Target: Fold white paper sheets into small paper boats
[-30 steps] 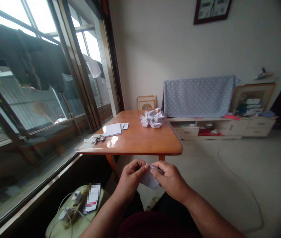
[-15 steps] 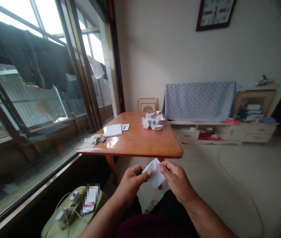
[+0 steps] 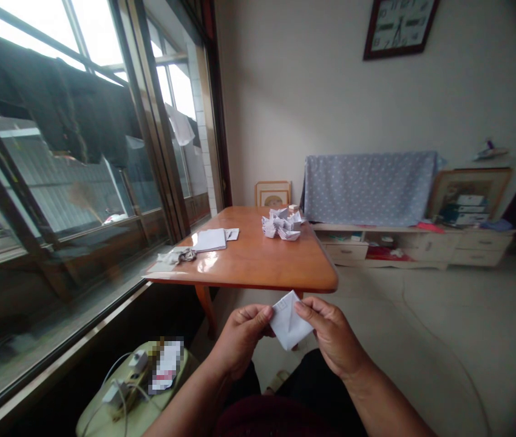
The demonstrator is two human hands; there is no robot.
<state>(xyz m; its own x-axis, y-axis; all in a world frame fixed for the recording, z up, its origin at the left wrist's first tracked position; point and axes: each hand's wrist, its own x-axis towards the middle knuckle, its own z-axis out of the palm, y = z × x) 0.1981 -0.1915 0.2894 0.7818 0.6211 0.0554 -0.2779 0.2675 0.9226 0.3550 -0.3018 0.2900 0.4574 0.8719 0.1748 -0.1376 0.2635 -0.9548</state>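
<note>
A small folded piece of white paper (image 3: 289, 321) is held up in front of me, above my lap. My left hand (image 3: 241, 337) pinches its left edge with thumb and fingers closed. My right hand (image 3: 331, 332) pinches its right edge the same way. The paper shows a diagonal fold and a point at the bottom. Ahead stands a wooden table (image 3: 258, 267) with a pile of folded white papers (image 3: 281, 223) near its far edge and a stack of flat white sheets (image 3: 209, 239) on its left side.
Crumpled paper and keys (image 3: 176, 255) lie at the table's near left corner. A large window (image 3: 57, 182) runs along the left. A pale stool with chargers and cables (image 3: 135, 388) stands at lower left. A low cabinet with a dotted cloth (image 3: 371, 188) lines the far wall.
The paper has been turned up from lying edge-on between my fingers to facing me, and both hands have shifted slightly right with it. The view has tilted a little.
</note>
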